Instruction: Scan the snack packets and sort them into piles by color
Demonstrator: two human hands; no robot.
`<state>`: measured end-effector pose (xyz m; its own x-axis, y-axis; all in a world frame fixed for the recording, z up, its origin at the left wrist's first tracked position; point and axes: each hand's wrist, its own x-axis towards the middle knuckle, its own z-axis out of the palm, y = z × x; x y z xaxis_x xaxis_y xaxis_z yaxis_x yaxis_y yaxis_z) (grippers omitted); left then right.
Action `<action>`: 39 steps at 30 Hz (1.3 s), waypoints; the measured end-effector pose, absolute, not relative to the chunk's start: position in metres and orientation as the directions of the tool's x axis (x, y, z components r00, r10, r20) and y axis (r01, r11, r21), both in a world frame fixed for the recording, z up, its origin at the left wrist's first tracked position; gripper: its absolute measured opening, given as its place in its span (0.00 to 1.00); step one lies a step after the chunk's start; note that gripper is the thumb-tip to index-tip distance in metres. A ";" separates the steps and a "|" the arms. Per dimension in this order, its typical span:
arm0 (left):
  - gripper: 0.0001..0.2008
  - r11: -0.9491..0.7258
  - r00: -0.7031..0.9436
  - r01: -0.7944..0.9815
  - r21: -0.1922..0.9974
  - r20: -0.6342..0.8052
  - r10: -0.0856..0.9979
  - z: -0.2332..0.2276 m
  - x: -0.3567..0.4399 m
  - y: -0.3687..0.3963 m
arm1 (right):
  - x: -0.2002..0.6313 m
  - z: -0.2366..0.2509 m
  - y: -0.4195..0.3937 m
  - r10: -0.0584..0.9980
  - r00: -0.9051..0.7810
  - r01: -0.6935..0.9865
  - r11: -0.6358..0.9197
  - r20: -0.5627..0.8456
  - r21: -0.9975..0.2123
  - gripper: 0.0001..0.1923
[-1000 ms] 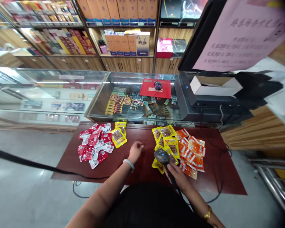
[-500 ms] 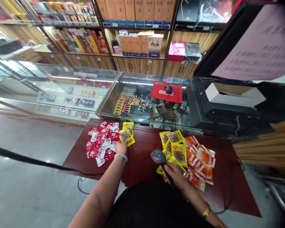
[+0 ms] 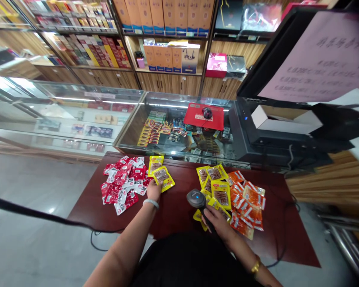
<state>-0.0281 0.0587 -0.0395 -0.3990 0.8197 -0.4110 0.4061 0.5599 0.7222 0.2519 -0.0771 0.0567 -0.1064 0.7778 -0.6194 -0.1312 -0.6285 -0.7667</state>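
A dark red table stands in front of the person, with packets lying in groups across it. Left of the table's middle, the left hand has its fingers closed on the near left edge of a yellow packet, which partly overlaps another yellow packet close to the table's far edge. A heap of red and white packets lies just beside these, at the table's left end. The right hand is wrapped around the handle of a black scanner, whose head, showing a small blue light, is over the table's near side, right of the middle. Under and beyond that hand, on the right half of the table, is a pile of yellow packets; touching it, nearer the table's right end, is a pile of orange packets. Along the table's far edge runs a glass counter, bearing a red mat with a computer mouse on it. Beyond the table's far right corner, a white open box sits on a dark machine.
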 end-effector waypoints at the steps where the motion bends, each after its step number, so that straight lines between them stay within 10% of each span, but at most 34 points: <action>1: 0.17 0.550 -0.356 0.374 0.747 -0.432 0.829 -0.040 -0.023 0.054 | 0.252 0.058 -0.074 0.788 -0.117 -0.132 -0.615 -0.604 -0.777 0.26; 29: 0.32 0.446 0.356 -0.007 0.895 -0.415 0.837 -0.027 0.146 0.073 | 0.294 0.055 -0.053 0.789 0.010 -0.331 -0.576 -0.614 -0.747 0.25; 39: 0.23 0.535 0.202 0.137 0.834 -0.552 0.809 -0.034 0.082 0.096 | 0.284 0.057 -0.043 0.804 -0.001 -0.284 -0.570 -0.595 -0.771 0.23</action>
